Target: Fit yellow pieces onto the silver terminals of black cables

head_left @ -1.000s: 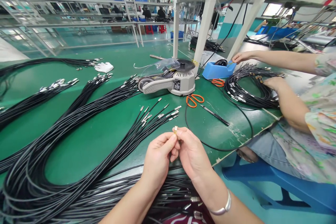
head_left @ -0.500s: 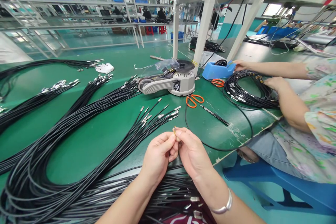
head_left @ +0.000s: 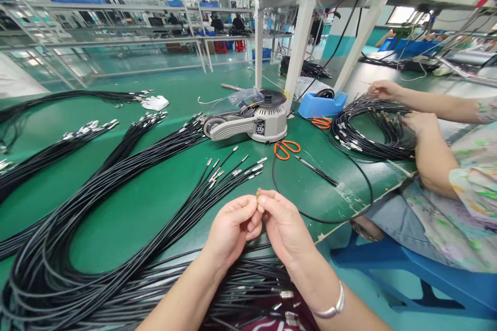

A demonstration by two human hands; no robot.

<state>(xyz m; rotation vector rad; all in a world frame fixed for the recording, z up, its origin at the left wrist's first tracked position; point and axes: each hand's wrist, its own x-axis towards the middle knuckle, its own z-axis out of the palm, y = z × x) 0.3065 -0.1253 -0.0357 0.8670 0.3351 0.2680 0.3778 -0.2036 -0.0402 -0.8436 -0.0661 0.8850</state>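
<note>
My left hand (head_left: 232, 227) and my right hand (head_left: 282, 225) meet fingertip to fingertip above the near edge of the green table (head_left: 147, 201). Between thumbs and forefingers they pinch a small brass-coloured cable connector (head_left: 258, 194), of which only the tip shows. Both hands are closed. Just beyond them lies a fan of black cables with metal ends (head_left: 229, 170). A dense loop of black cables (head_left: 116, 279) lies under my forearms. A silver bracelet (head_left: 330, 304) sits on my right wrist.
A grey tape dispenser (head_left: 252, 116) stands mid-table, orange scissors (head_left: 286, 148) and a black tool (head_left: 318, 170) right of it. Behind them is a blue tape holder (head_left: 320, 104). A seated co-worker's hands (head_left: 417, 121) rest on a coil of cables (head_left: 368, 132). White gloves (head_left: 155, 103) lie far left.
My hands have sunk slightly and less of the connector shows between the fingers. The co-worker's far hand has moved from the blue tape holder to the right, over the coil.
</note>
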